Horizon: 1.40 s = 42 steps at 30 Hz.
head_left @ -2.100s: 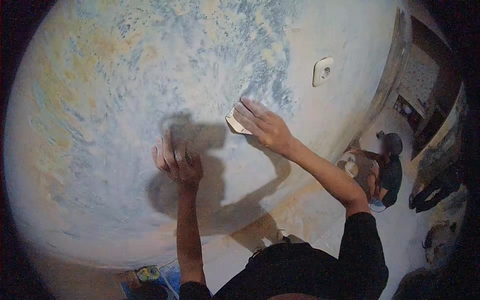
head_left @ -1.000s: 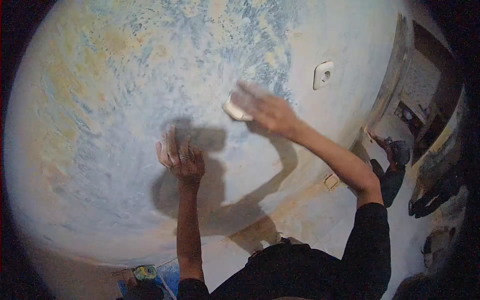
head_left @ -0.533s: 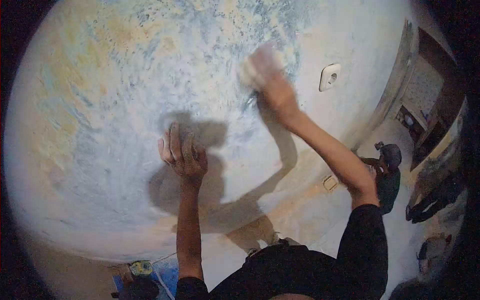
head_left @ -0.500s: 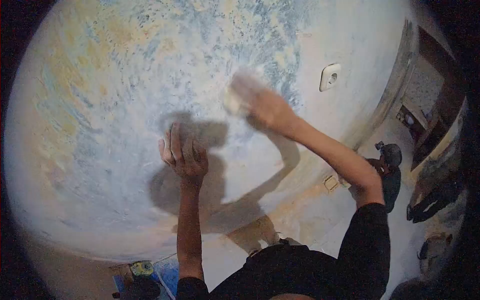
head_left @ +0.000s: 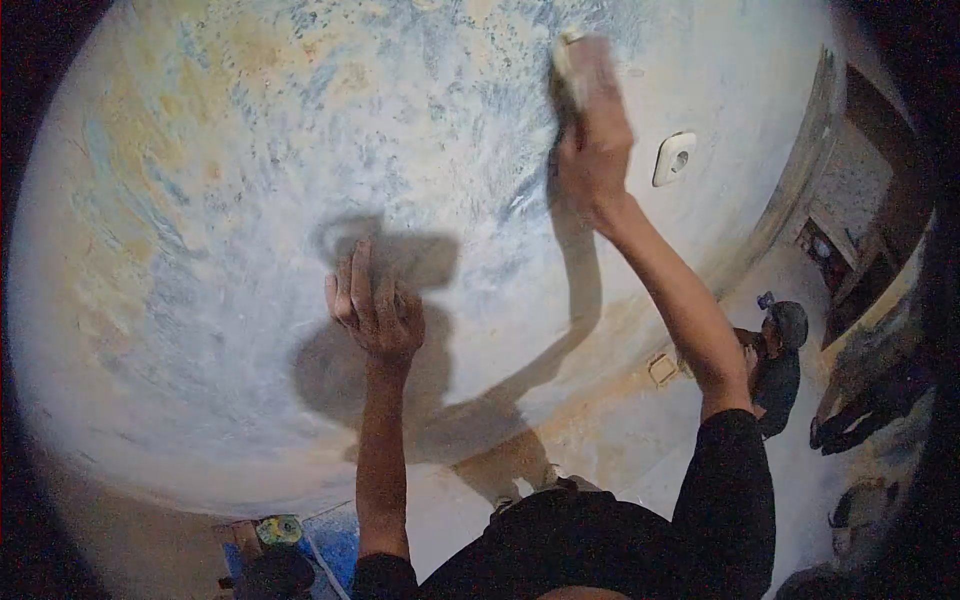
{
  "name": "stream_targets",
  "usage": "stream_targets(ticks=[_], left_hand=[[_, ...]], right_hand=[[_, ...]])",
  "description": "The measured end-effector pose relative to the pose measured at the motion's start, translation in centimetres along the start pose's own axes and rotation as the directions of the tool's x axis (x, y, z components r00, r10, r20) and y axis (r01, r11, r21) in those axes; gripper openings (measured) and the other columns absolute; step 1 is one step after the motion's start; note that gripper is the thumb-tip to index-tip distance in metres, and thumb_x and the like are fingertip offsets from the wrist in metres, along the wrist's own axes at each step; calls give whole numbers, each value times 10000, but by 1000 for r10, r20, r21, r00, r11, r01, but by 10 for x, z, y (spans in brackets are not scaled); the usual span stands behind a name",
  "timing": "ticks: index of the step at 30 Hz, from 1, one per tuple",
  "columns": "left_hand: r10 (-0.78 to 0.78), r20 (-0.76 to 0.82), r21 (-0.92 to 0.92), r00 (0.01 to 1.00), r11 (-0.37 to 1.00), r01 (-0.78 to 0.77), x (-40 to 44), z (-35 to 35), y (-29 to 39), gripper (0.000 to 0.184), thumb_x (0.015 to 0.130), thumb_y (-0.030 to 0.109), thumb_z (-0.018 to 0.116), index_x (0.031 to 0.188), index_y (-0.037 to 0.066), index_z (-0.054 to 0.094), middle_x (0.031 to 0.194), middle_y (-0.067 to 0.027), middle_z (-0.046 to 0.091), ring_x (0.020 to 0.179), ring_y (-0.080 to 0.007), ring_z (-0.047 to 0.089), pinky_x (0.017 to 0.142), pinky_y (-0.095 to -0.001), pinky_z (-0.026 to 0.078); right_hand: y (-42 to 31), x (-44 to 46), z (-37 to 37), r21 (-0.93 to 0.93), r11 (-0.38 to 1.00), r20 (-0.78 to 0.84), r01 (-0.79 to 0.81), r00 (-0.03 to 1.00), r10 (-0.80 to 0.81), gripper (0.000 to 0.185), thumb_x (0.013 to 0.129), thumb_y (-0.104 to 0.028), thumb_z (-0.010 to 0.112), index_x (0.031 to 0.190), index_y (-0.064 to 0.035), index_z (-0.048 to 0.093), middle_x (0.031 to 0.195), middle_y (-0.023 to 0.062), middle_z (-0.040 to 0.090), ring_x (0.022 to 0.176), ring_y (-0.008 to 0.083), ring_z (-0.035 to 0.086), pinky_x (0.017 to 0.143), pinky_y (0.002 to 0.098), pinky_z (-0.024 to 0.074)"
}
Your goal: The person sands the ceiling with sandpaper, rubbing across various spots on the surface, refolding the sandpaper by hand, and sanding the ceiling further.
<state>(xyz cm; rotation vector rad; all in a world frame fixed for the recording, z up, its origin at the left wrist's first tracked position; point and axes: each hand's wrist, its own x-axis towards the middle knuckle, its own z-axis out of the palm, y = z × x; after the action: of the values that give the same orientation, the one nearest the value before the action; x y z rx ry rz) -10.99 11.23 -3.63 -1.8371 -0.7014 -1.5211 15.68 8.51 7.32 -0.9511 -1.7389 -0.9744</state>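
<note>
In the head view a large wall [head_left: 230, 330] carries mottled blue, white and yellow patches. My right hand [head_left: 598, 140] is raised at the upper right of the painted area, its blurred fingers closed round a pale cream, sponge-like pad [head_left: 572, 62] against the wall. Motion smear hides the pad's exact kind. Lower down, my left hand [head_left: 377, 305] leans on the wall with its fingers stretched upward and slightly bent; nothing shows in it. My shadow falls around the left hand.
A white wall socket [head_left: 675, 159] sits right of my right hand, and a square fitting [head_left: 662, 370] is lower down. Another person [head_left: 785, 350] in dark clothes is at the right. A blue sheet [head_left: 335, 540] and a yellow-green round item [head_left: 279, 530] lie at the lower left.
My right hand has swept up and to the right across the wall with the pale pad. My left hand stays at nearly the same place. The other person's head and arms have shifted.
</note>
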Motion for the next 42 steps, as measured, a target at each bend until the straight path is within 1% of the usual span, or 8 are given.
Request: stream_targets(ticks=[12, 16, 20, 25, 31, 35, 38, 42], left_hand=[[9, -7, -32, 1000, 999, -9, 6, 5, -2, 181, 897, 162, 498, 1043, 64, 540, 1321, -182, 493, 1217, -366, 449, 1012, -555, 311], [13, -42, -79, 999, 997, -16, 7, 8, -4, 175, 883, 139, 497, 1039, 65, 524, 1310, -187, 498, 1217, -370, 447, 1020, -545, 319], [57, -87, -54, 995, 997, -62, 5, 8, -3, 202, 863, 110, 489, 1047, 56, 553, 1297, -195, 505, 1222, -373, 441, 1023, -540, 332], [-5, -61, -92, 998, 996, -1, 2, 7, -1, 268, 842, 89, 492, 1090, 48, 584, 1297, -192, 508, 1220, -371, 440, 1031, -538, 331], [8, -9, -91, 1000, 996, -9, 1, 4, -5, 297, 824, 78, 492, 1103, 36, 586, 1273, -191, 527, 1208, -364, 445, 1027, -523, 344], [12, -77, -97, 997, 995, -19, -3, 21, -2, 291, 817, 80, 466, 1071, 32, 600, 1275, -184, 533, 1215, -353, 444, 1030, -515, 343], [1, -12, -71, 1000, 998, -1, -6, 20, -1, 279, 819, 89, 456, 1046, 40, 611, 1281, -172, 538, 1219, -344, 446, 1035, -512, 341], [-10, -67, -121, 998, 993, 2, -3, 25, 1, 255, 825, 101, 463, 1023, 50, 615, 1275, -156, 547, 1220, -333, 450, 1038, -508, 338]], right_hand=[[-32, 33, -4, 206, 804, 155, 558, 792, -590, 436, 862, -109, 491, 1297, -124, 518, 1352, 136, 502, 1211, 308, 516, 1014, 402, 420], [1, 60, -4, 25, 993, -177, 119, 978, -113, 519, 747, -12, 603, 1253, -112, 548, 1277, 162, 553, 1175, 354, 529, 924, 381, 490], [-43, 10, 0, 328, 846, 265, 420, 819, -509, 534, 849, -102, 495, 1378, -75, 424, 1374, 141, 473, 1240, 280, 490, 1015, 390, 421], [-8, -7, 6, 160, 850, -121, -502, 844, 522, 481, 808, -120, 635, 1273, -74, 522, 1230, 173, 566, 1187, 334, 523, 944, 404, 456], [-22, -75, 6, 319, 894, 348, 314, 839, -419, 491, 815, -70, 609, 1291, -25, 496, 1313, 243, 498, 1174, 343, 539, 890, 413, 485], [19, -125, 43, -175, 985, 75, -4, 997, 18, 524, 719, -38, 612, 1239, -34, 546, 1373, 203, 459, 1259, 345, 463, 1005, 409, 419], [-36, -114, 19, 427, 850, 551, 309, 656, -515, 564, 721, -74, 628, 1271, -29, 514, 1379, 199, 454, 1259, 352, 459, 1006, 414, 414], [0, -135, 29, 56, 981, 232, 187, 953, -195, 569, 734, -116, 631, 1286, -51, 510, 1397, 186, 437, 1273, 352, 441, 994, 405, 426]])
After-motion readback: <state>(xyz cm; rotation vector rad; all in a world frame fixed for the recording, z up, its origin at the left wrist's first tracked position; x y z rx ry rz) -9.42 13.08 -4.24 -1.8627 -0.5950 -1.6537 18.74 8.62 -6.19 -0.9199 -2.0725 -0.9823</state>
